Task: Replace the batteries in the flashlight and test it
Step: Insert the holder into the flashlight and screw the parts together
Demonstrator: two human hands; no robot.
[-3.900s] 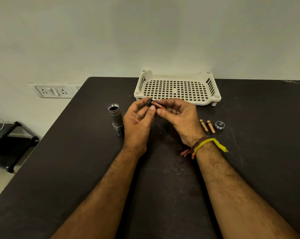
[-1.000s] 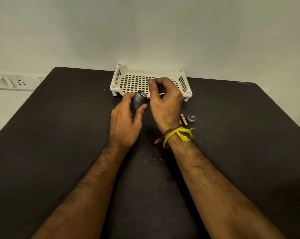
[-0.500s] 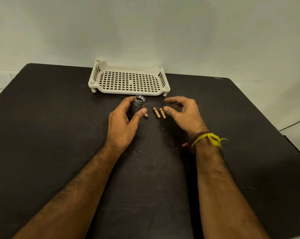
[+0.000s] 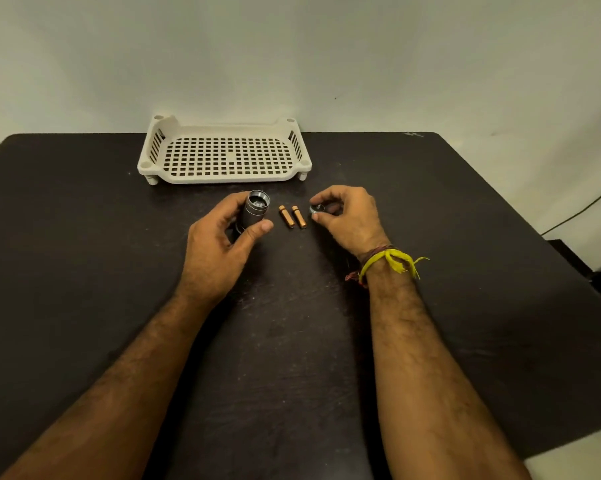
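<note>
Looking down from your head camera, your left hand (image 4: 219, 251) is wrapped around the flashlight (image 4: 255, 212), thumb on its near side and fingers behind it. The flashlight is a short grey metal tube with ribbed rings near the top; its open end tilts up toward you, and small metal contacts show inside. It sits just above the black table (image 4: 84, 271), in front of the white slotted tray (image 4: 223, 178) at the table's far edge. No brand or writing can be read on it.

Your right hand (image 4: 349, 220) pinches the small round cap (image 4: 317, 209) between thumb and fingertips, at the table surface. Between your hands, two copper-coloured batteries (image 4: 293, 216) lie side by side on the table, apart from both; their labels are too small to read. A yellow thread band (image 4: 391, 259) circles your right wrist.
</note>
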